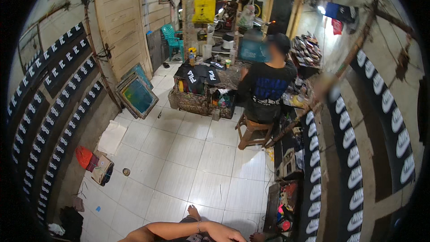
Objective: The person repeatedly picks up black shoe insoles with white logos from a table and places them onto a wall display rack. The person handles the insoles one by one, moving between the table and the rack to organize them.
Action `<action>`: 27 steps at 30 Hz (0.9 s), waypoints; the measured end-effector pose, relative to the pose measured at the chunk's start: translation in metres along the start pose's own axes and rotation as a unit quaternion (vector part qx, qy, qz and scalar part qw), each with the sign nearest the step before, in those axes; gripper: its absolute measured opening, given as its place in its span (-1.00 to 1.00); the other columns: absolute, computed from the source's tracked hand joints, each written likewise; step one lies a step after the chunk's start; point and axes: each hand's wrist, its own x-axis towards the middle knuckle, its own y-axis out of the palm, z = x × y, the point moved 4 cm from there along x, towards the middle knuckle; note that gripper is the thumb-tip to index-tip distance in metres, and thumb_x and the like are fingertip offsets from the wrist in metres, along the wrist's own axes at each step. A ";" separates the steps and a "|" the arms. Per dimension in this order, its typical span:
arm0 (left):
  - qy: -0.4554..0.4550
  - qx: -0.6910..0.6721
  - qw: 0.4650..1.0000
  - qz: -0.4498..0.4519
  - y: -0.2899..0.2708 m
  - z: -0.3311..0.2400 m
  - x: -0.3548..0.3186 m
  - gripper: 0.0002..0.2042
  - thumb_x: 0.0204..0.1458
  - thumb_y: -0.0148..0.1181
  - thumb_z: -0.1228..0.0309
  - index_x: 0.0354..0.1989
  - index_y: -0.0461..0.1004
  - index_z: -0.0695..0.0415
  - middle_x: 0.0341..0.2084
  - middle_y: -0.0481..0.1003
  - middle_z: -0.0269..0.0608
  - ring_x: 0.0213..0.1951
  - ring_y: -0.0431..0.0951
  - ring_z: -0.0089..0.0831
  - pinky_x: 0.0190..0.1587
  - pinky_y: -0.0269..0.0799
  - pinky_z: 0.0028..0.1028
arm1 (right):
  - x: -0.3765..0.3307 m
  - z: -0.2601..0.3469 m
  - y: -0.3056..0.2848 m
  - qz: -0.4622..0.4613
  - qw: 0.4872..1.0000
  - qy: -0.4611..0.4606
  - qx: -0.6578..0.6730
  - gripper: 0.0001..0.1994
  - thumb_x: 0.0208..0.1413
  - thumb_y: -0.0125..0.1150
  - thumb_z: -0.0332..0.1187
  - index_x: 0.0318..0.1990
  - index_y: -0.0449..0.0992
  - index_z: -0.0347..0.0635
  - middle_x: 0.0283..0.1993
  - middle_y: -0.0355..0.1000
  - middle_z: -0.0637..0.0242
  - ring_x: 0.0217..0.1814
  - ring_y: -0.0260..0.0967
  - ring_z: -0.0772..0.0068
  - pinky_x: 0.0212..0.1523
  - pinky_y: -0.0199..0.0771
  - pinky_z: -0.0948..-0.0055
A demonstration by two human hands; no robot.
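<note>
My left forearm comes in along the bottom edge, left hand [226, 233] resting low over my lap, grip state unclear. Right hand out of frame. My bare foot [193, 212] is on the white tiled floor [188, 161]. Ahead, a person in a black shirt [265, 90] sits on a wooden stool [249, 131], back to me. Printing screens [139, 94] lean on the left wall. Black printed garments [354, 152] line both sides.

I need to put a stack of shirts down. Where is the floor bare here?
The white tile floor is bare between the wooden stool, the red bag and your foot. It is crowded around the crates and along the right-hand boards.
</note>
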 end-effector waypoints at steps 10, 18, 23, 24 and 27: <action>-0.013 -0.129 0.976 -0.173 -0.131 -0.026 -0.199 -0.63 0.20 -0.08 0.30 0.13 0.31 0.19 -0.09 0.47 -0.15 -0.19 0.49 -0.39 -0.10 0.40 -0.40 | 0.026 0.247 0.197 0.006 1.000 -0.012 0.009 -0.77 0.08 0.04 -0.42 -0.18 0.39 -0.44 -0.31 0.47 -0.01 -0.36 0.51 0.08 -0.39 0.58 0.30; 0.108 -0.250 0.911 -0.310 -0.304 0.054 -0.307 -0.63 0.20 -0.06 0.29 0.10 0.31 0.25 -0.11 0.47 -0.12 -0.17 0.49 -0.39 -0.07 0.40 -0.43 | 0.110 0.330 0.250 0.151 0.988 -0.012 -0.019 -0.82 0.02 0.11 -0.38 -0.45 0.49 -0.35 -0.49 0.46 0.07 -0.55 0.41 0.22 -0.60 0.42 0.25; 0.169 -0.312 0.736 -0.577 -0.434 0.225 -0.389 -0.62 0.19 -0.05 0.28 0.08 0.31 0.28 -0.13 0.47 -0.09 -0.15 0.49 -0.40 -0.06 0.40 -0.45 | 0.179 0.422 0.291 0.132 0.982 -0.010 -0.132 -0.82 0.02 0.16 -0.42 -0.46 0.49 -0.41 -0.60 0.42 0.10 -0.67 0.37 0.34 -0.67 0.41 0.40; 0.149 -0.300 0.682 -0.650 -0.449 0.266 -0.409 -0.62 0.19 -0.04 0.27 0.08 0.31 0.29 -0.13 0.47 -0.09 -0.15 0.49 -0.40 -0.05 0.40 -0.45 | 0.199 0.438 0.304 0.057 0.976 0.032 -0.206 -0.83 0.01 0.17 -0.42 -0.45 0.50 -0.41 -0.61 0.41 0.10 -0.68 0.36 0.36 -0.67 0.39 0.43; -0.034 -0.239 0.592 -0.769 -0.468 0.364 -0.476 -0.49 0.15 0.00 0.13 0.04 0.29 0.40 -0.12 0.45 0.09 -0.06 0.46 -0.21 0.01 0.36 -0.32 | 0.261 0.535 0.396 0.173 0.842 -0.300 -0.414 -0.77 0.05 0.15 -0.25 -0.43 0.54 -0.26 -0.61 0.43 0.25 -0.68 0.28 0.52 -0.66 0.32 0.47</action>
